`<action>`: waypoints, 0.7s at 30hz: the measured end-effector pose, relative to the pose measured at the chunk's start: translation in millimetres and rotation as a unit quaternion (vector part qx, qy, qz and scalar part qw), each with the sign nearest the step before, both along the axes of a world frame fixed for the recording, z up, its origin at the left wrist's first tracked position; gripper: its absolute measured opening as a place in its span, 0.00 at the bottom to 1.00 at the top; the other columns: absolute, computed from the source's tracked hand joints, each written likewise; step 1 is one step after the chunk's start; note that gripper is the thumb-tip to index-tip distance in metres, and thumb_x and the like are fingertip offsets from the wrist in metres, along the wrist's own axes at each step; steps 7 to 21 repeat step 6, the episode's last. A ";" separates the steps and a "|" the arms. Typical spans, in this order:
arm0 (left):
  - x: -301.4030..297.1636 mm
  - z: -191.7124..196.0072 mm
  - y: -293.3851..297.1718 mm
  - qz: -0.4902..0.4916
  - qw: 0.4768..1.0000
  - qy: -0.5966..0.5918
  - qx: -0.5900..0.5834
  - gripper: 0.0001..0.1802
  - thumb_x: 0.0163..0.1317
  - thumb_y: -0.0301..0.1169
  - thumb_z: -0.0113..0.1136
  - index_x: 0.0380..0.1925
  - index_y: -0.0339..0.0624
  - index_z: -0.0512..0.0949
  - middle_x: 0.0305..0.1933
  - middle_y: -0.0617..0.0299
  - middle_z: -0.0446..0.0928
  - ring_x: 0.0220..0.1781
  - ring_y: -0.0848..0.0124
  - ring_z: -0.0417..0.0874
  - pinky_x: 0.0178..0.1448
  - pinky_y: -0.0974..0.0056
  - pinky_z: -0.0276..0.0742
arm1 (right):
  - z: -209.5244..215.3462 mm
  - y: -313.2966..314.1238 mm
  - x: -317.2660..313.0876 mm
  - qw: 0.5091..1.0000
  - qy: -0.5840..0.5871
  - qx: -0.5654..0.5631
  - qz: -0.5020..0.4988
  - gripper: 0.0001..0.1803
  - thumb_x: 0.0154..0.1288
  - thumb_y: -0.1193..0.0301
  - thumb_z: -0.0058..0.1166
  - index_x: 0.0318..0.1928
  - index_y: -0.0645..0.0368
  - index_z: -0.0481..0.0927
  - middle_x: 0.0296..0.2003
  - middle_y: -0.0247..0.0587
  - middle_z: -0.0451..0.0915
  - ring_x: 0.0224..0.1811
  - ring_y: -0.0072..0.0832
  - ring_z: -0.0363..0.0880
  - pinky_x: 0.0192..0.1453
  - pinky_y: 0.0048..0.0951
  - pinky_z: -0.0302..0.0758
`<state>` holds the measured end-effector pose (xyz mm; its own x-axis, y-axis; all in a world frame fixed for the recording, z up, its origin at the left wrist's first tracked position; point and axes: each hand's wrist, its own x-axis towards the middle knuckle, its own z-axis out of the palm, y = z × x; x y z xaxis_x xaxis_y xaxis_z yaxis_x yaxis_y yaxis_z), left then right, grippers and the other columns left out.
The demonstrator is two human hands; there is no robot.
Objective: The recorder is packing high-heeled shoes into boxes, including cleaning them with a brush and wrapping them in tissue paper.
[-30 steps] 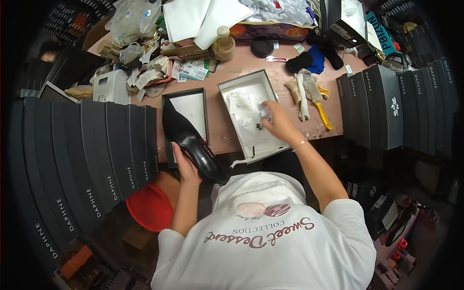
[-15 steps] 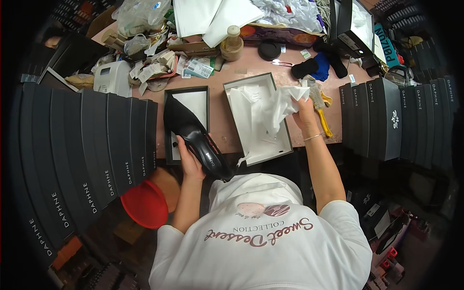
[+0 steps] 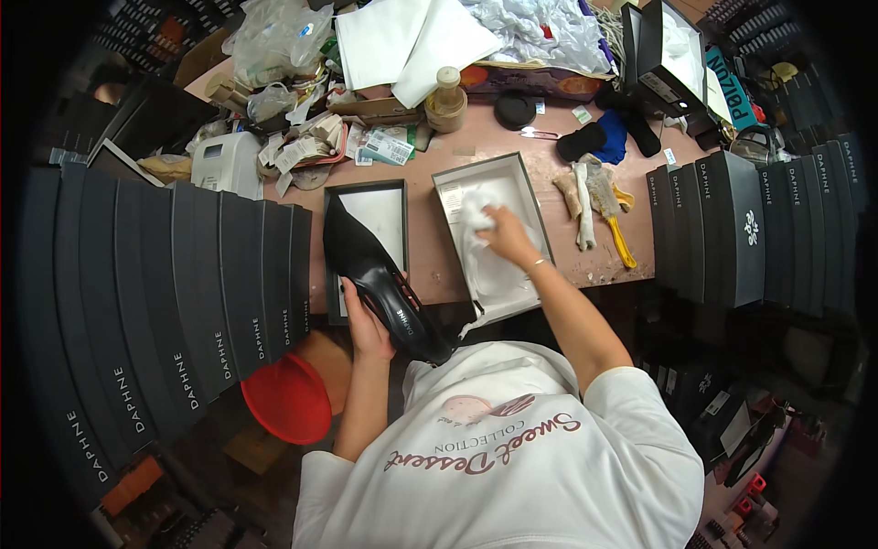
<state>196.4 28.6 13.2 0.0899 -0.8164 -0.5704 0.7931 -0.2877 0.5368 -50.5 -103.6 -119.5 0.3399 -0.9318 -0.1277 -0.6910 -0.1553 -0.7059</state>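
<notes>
A black pointed shoe [image 3: 352, 240] with a smooth dark insole lies tilted along my left hand [image 3: 368, 322], which grips its side. Its toe reaches over a shallow box part [image 3: 391, 203], dark-rimmed and white inside. My right hand [image 3: 510, 240] is inside the open shoebox [image 3: 533, 194] to the right of it. The fingers there close on a bunched piece of white tissue paper [image 3: 477, 209]. More thin white paper [image 3: 498, 279] lies over the bottom of that box. A white cord end hangs at its near left corner.
Stacks of dark shoeboxes [image 3: 178, 302] flank me on the left and of more shoeboxes [image 3: 732, 229] on the right. A yellow-handled brush [image 3: 620, 240] lies right of the open box. Behind stand a glue jar [image 3: 446, 105] and white sheets [image 3: 389, 41]. A red stool [image 3: 285, 398] is below left.
My right hand has moved left from the box's right edge to its middle, bringing the tissue paper along and bunching it. My left hand still holds the shoe; the view has shifted slightly.
</notes>
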 end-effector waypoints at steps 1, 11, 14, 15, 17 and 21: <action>0.8 4.7 0.3 0.001 1.000 0.005 -0.006 0.42 0.62 0.67 0.36 0.45 0.34 0.73 0.39 0.52 0.79 0.36 0.62 0.81 0.41 0.59 0.79 | 6.0 -3.6 -25.3 0.989 -0.111 -0.063 -0.071 0.26 0.53 0.71 0.59 0.54 0.64 0.72 0.48 0.58 0.75 0.53 0.52 0.73 0.58 0.43 0.70; 11.0 -8.8 11.0 -0.014 0.998 0.052 -0.026 0.43 0.62 0.68 0.35 0.46 0.34 0.73 0.40 0.52 0.79 0.38 0.60 0.81 0.47 0.53 0.80 | 151.7 -22.2 -82.6 0.857 -0.483 0.078 -0.164 0.17 0.60 0.71 0.58 0.49 0.60 0.74 0.44 0.42 0.81 0.45 0.33 0.83 0.48 0.34 0.80; 11.0 -8.8 11.0 -0.014 0.998 0.052 -0.026 0.43 0.62 0.68 0.35 0.46 0.34 0.73 0.40 0.52 0.79 0.38 0.60 0.81 0.47 0.53 0.80 | 151.7 -22.2 -82.6 0.857 -0.483 0.078 -0.164 0.17 0.60 0.71 0.58 0.49 0.60 0.74 0.44 0.42 0.81 0.45 0.33 0.83 0.48 0.34 0.80; 11.0 -8.8 11.0 -0.014 0.998 0.052 -0.026 0.43 0.62 0.68 0.35 0.46 0.34 0.73 0.40 0.52 0.79 0.38 0.60 0.81 0.47 0.53 0.80 | 151.7 -22.2 -82.6 0.857 -0.483 0.078 -0.164 0.17 0.60 0.71 0.58 0.49 0.60 0.74 0.44 0.42 0.81 0.45 0.33 0.83 0.48 0.34 0.80; 11.0 -8.8 11.0 -0.014 0.998 0.052 -0.026 0.43 0.62 0.68 0.35 0.46 0.34 0.73 0.40 0.52 0.79 0.38 0.60 0.81 0.47 0.53 0.80 | 151.7 -22.2 -82.6 0.857 -0.483 0.078 -0.164 0.17 0.60 0.71 0.58 0.49 0.60 0.74 0.44 0.42 0.81 0.45 0.33 0.83 0.48 0.34 0.80; 11.0 -8.8 11.0 -0.014 0.998 0.052 -0.026 0.43 0.62 0.68 0.35 0.46 0.34 0.73 0.40 0.52 0.79 0.38 0.60 0.81 0.47 0.53 0.80 | 151.7 -22.2 -82.6 0.857 -0.483 0.078 -0.164 0.17 0.60 0.71 0.58 0.49 0.60 0.74 0.44 0.42 0.81 0.45 0.33 0.83 0.48 0.34 0.80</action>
